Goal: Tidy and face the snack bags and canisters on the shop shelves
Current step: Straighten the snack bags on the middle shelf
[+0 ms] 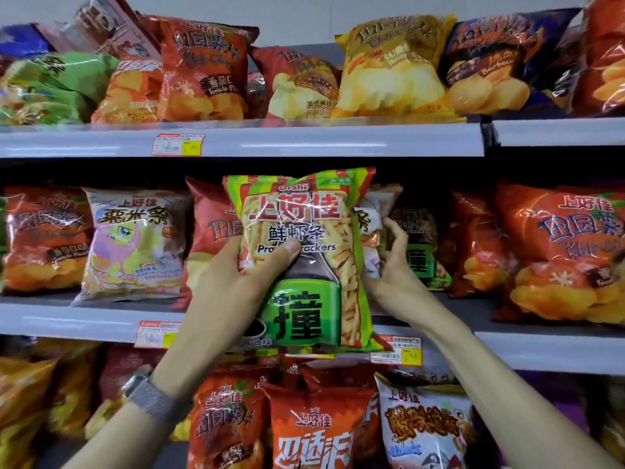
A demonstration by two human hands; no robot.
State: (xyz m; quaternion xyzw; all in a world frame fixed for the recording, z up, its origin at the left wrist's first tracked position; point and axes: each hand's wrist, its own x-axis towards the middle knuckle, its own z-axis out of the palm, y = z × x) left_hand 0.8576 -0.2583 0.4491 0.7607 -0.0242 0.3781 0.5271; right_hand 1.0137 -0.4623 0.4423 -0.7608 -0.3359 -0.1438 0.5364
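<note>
A green and red prawn cracker bag (314, 214) is held upright in front of the middle shelf (84, 321). My left hand (247, 269) grips its left side, thumb pressed across the front. My right hand (392, 269) is at the bag's right edge with fingers spread and loosely curled; whether it touches this bag or the bags behind it, I cannot tell. Just behind the right hand stand a white corn-stick bag (370, 228) and another green prawn cracker bag (421, 262), both partly hidden.
The top shelf (304, 138) carries red, yellow, green and dark blue crisp bags. On the middle shelf stand a pastel corn-stick bag (135, 242) and orange crisp bags (568, 252). Red and white bags (311, 431) fill the lower shelf. Price tags (178, 144) hang on the shelf edges.
</note>
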